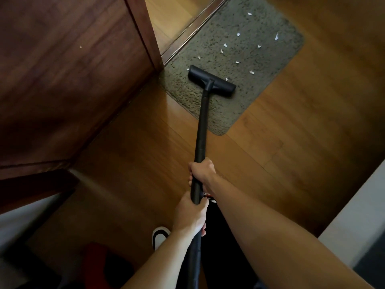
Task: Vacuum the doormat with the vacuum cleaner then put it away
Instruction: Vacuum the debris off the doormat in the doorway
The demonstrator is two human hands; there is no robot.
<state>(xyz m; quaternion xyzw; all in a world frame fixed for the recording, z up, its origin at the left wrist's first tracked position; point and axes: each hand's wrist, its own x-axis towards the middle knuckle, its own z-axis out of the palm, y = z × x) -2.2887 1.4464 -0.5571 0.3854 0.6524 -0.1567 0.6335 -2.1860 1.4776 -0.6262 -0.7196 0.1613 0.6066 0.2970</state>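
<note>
the floor (302,126) is warm brown wooden boards, their seams running diagonally across the view. a tall dark reddish-brown wooden panel (68,80) fills the left side and meets the floor along a slanted line. beside it stands a door frame (143,32) of the same dark wood. past the frame a dark threshold strip (193,28) crosses the floor, with lighter, brighter planks (166,15) beyond it. a pale grey-white surface (354,215) rises at the right edge, and a second pale surface (18,222) sits low on the left. a blurred red and black object (104,265) lies in shadow at the bottom left. light is dim near the viewer, brighter toward the doorway.
</note>
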